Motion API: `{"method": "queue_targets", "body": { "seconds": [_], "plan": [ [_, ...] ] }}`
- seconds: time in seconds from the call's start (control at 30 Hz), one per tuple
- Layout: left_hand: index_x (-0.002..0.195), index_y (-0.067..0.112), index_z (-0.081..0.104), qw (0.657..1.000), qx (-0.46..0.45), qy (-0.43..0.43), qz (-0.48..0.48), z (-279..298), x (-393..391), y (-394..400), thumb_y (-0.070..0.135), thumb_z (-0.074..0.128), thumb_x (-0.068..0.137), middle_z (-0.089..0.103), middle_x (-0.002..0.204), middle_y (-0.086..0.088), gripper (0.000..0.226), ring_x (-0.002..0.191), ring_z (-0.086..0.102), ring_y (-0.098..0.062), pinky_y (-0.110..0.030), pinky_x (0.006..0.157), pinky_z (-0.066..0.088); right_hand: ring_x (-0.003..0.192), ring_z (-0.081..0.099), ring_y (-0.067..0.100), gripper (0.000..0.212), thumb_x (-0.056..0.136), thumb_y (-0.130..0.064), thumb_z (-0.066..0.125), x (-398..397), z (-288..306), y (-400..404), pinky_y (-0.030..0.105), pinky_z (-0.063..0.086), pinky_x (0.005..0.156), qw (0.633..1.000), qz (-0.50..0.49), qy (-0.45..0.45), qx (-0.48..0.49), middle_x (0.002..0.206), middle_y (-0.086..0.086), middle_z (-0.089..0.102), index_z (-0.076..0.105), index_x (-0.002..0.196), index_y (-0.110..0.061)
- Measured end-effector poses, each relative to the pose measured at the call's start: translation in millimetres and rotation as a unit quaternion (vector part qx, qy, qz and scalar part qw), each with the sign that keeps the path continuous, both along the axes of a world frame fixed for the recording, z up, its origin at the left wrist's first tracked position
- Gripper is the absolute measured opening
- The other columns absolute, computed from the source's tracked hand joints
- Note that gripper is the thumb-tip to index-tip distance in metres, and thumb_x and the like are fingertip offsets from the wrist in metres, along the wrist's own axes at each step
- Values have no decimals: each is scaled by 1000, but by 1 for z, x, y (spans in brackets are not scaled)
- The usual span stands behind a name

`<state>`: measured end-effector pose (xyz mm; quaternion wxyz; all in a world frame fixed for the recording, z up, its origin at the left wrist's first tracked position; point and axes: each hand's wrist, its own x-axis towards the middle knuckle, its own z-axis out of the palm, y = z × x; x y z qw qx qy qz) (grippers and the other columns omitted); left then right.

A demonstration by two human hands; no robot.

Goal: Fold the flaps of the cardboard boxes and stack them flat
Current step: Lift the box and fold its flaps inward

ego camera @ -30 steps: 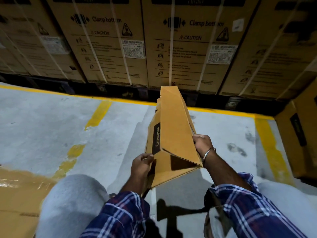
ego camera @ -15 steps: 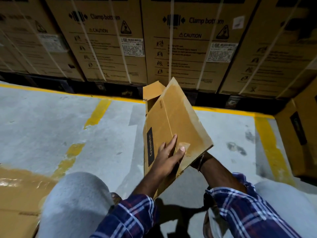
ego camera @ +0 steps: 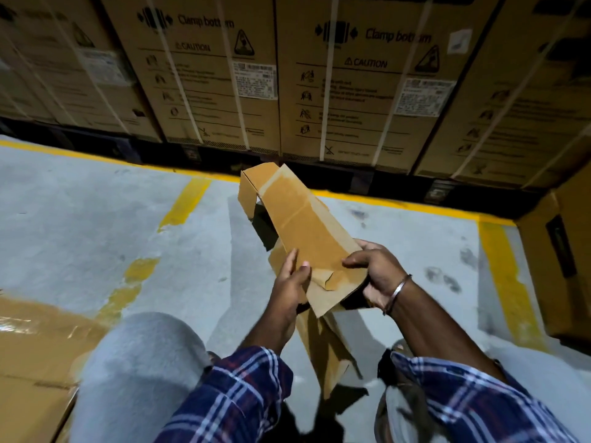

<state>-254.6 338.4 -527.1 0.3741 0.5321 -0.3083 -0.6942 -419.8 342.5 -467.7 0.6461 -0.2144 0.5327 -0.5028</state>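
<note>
cardboard filled your hands: you held a small brown box in the air above the grey concrete floor, between your knees. it was long and partly flattened, and tilted so its far end pointed away from you toward the wall of big cartons. at that far end one flap stood folded over, leaving a dark gap under it. at the near end a loose flap hung down toward your lap.

your left hand lay against the box's near left edge with the fingers straight and the thumb pressed on the top panel, so it was pressing rather than curling round. your right hand gripped the near right corner, thumb on top and fingers wrapped underneath. a metal bangle sat on that wrist. both sleeves were blue plaid.

yellow lines ran across the floor, one along the foot of the big cartons and others coming toward you. the cartons were strapped with white bands and printed "clamp bottom" and "caution". flat taped cardboard lay on the floor at the lower left, beside your grey knee. another brown box stood at the right edge of the floor.
</note>
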Motion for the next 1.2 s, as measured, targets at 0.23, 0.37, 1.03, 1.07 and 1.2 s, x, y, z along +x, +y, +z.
{"method": "queue_targets", "body": {
  "seconds": [0.23, 0.37, 1.03, 1.07, 1.2],
  "plan": [
    [122, 33, 59, 995, 99, 5, 32, -8, 10, 19, 54, 53, 102, 70, 123, 2, 30, 118, 62, -17, -53, 104, 47, 85, 65, 41, 26, 85, 19, 41, -3, -2, -12, 52, 52, 88, 991, -114, -54, -34, 100, 29, 68, 63, 94, 7],
    [137, 15, 56, 970, 228, -75, 27, -31, 19, 48, 56, 48, 103, 63, 131, -15, 54, 115, 59, -34, -53, 100, 48, 88, 63, 40, 20, 83, 16, 44, -4, -10, -23, 41, 57, 75, 981, -164, -94, -42, 103, 27, 63, 60, 88, 6],
    [123, 4, 62, 796, 252, 317, 449, 9, 45, 24, 8, 71, 92, 63, 115, -19, 32, 98, 68, -29, -38, 79, 63, 81, 63, 38, 18, 89, 10, 42, -24, -19, -29, 36, 61, 64, 964, -221, -148, -25, 102, 23, 62, 53, 80, 0],
    [122, 6, 62, 794, 246, 327, 450, 11, 45, 23, 6, 72, 90, 61, 118, -19, 34, 100, 67, -30, -38, 78, 63, 81, 63, 37, 16, 88, 10, 42, -29, -18, -28, 35, 62, 62, 962, -231, -142, -19, 102, 24, 62, 56, 87, 3],
    [129, 5, 59, 832, 189, 299, 428, 17, 45, 17, -3, 67, 90, 60, 123, -22, 41, 103, 68, -33, -38, 72, 65, 76, 64, 32, 18, 83, 8, 54, -48, -19, -21, 31, 59, 56, 948, -315, -49, 1, 90, 21, 64, 66, 96, 3]
  ]
}}
